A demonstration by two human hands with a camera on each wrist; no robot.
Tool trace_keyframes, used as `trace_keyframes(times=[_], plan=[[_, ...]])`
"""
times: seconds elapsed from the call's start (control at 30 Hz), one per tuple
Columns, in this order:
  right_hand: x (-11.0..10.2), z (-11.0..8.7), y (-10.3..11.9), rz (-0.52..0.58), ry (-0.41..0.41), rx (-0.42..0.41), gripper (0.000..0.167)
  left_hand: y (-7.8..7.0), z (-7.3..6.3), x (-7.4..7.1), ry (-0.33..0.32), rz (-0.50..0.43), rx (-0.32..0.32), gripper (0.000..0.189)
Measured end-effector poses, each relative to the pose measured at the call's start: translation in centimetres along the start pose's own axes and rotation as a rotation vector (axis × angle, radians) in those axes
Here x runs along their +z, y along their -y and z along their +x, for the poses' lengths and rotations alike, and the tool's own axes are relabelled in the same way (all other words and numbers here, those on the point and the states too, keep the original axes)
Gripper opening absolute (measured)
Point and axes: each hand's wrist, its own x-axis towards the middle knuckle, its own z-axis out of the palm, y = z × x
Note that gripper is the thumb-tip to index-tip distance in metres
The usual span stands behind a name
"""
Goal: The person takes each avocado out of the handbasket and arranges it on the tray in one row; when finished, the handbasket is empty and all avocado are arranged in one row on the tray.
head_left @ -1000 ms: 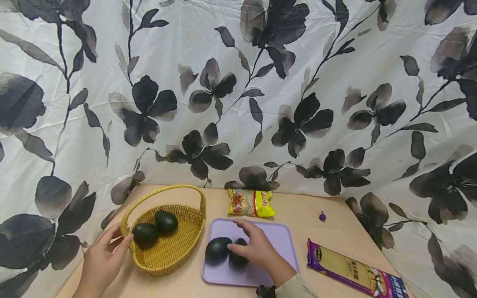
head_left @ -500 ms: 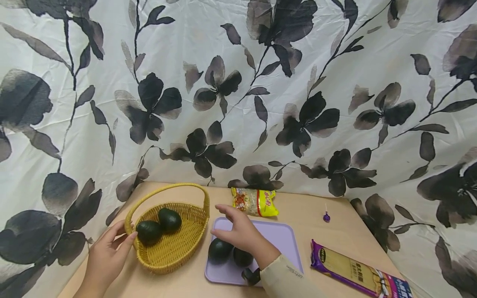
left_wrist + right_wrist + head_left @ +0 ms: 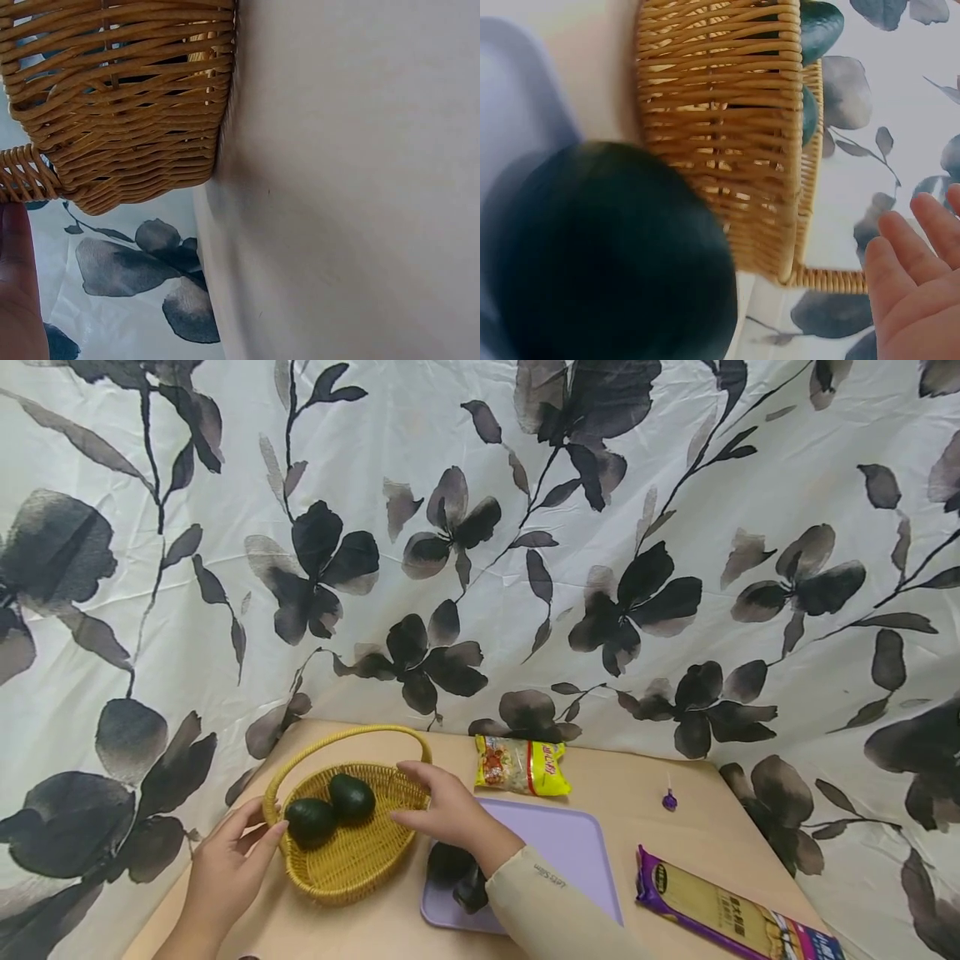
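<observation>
My left hand point(image 3: 231, 868) pinches the yellow wicker basket point(image 3: 341, 885) at the left foot of its arched handle. Inside the basket, two dark green avocados point(image 3: 352, 799) lie side by side toward the left. My right hand point(image 3: 446, 810) reaches over the basket's right rim, beside the handle's other foot, fingers extended and holding nothing. In the right wrist view those fingers point(image 3: 896, 285) spread close to the handle. A dark avocado point(image 3: 615, 255) looms large there, on the lilac tray point(image 3: 555, 835). My right forearm and wrist camera partly hide the tray's avocados in the head view.
Behind the tray lies a yellow-and-red food packet point(image 3: 521, 766). A purple lollipop point(image 3: 669, 800) rests at the back right, and a long purple-and-gold packet point(image 3: 731, 902) lies at the front right. A floral cloth point(image 3: 525, 568) hangs behind the table.
My right hand has moved left from above the tray's avocados to the basket's right rim. My left hand keeps its hold on the basket. The head view has shifted slightly.
</observation>
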Motion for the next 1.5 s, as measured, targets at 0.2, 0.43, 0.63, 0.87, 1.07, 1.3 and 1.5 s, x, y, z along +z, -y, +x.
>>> trace_keyframes(times=[0.2,0.43,0.63,0.87,1.07,1.3,1.5], plan=[[1.3,2.6,0.6,-0.022,0.064,0.067,0.074,0.0,-0.2,0.2,-0.001,-0.011,0.007,0.046],[2.8,5.3,0.6,-0.081,0.092,0.117,0.077,0.1,-0.1,0.5,0.004,-0.014,0.026,0.045],[4.4,6.1,-0.6,-0.174,0.118,0.179,0.08,0.3,-0.1,0.7,0.023,-0.028,0.067,0.043],[6.1,6.4,-1.4,-0.189,0.154,0.17,0.085,0.4,-0.6,0.6,0.02,-0.017,0.069,0.045],[7.9,7.3,-0.9,-0.303,0.202,0.077,0.083,0.1,-1.0,-0.1,0.009,0.008,0.051,0.046],[9.0,7.6,-0.9,-0.41,0.215,0.068,0.069,0.0,-0.9,-0.3,0.004,-0.01,0.071,0.046],[8.9,7.4,-0.9,-0.328,0.191,0.105,0.067,0.1,-1.0,-0.4,0.0,0.003,0.066,0.046]])
